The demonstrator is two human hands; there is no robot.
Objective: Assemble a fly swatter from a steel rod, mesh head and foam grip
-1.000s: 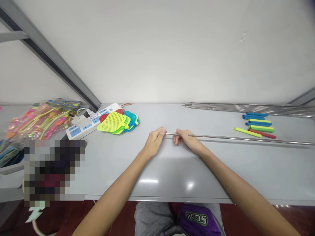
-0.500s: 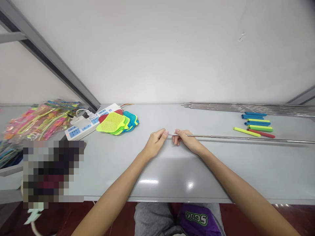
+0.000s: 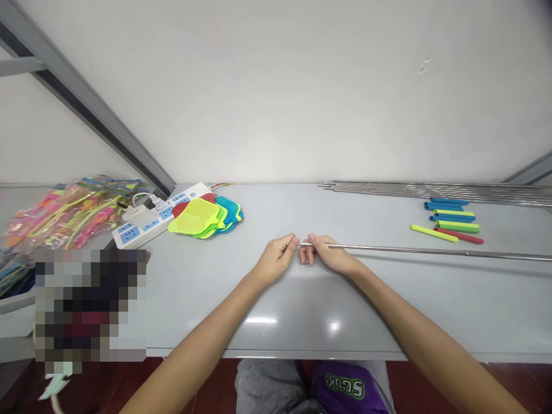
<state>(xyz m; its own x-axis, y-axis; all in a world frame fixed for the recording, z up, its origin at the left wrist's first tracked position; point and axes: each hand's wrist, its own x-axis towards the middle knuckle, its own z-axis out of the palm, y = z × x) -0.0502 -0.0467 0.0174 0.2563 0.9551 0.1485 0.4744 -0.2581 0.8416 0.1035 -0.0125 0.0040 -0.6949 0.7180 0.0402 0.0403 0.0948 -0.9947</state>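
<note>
Grey bench top (image 3: pixel 345 310), fly-swatter heads (image 3: pixel 196 217) at back left. Steel rod (image 3: pixel 422 250) across right half, lower in view than a second ago, closer to bench front. Right hand (image 3: pixel 328 256): fingers clamped on rod near its end. Left hand (image 3: pixel 276 259): fingertips together at rod tip, contact unclear; gap between hands narrower.

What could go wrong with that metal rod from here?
The long rod sticks far out past the right hand, so a careless swing could sweep into the coloured handles beyond it. Its bare tip also sits right at the left hand's fingertips, and could jab them; I can't tell whether they touch.
</note>
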